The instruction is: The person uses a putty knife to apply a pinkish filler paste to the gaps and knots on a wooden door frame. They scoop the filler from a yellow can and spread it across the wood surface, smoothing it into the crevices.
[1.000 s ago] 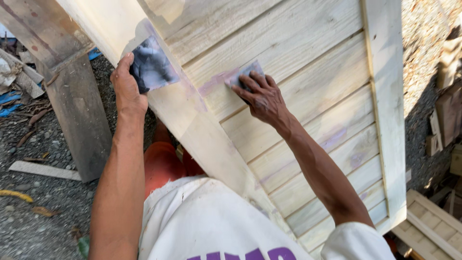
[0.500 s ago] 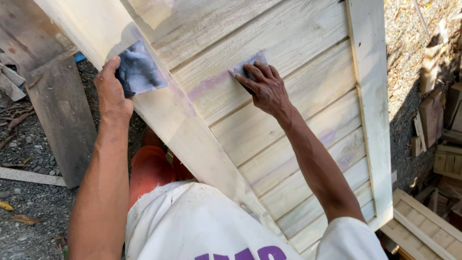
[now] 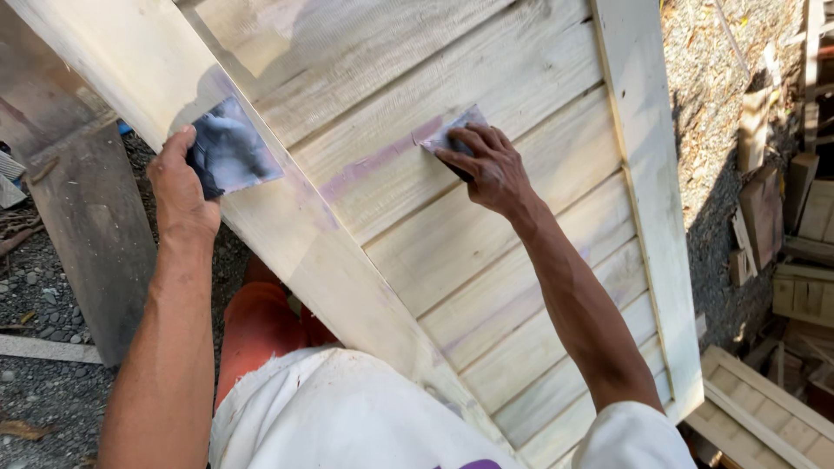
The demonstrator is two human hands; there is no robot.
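The right hand has slid its sandpaper along the door slat, grip pressed flat; left hand pinches a sheet at the door's edge.

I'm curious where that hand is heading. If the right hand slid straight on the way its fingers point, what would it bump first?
Probably the thick pale wooden frame board, up-left of the right hand past the purple-stained slat.
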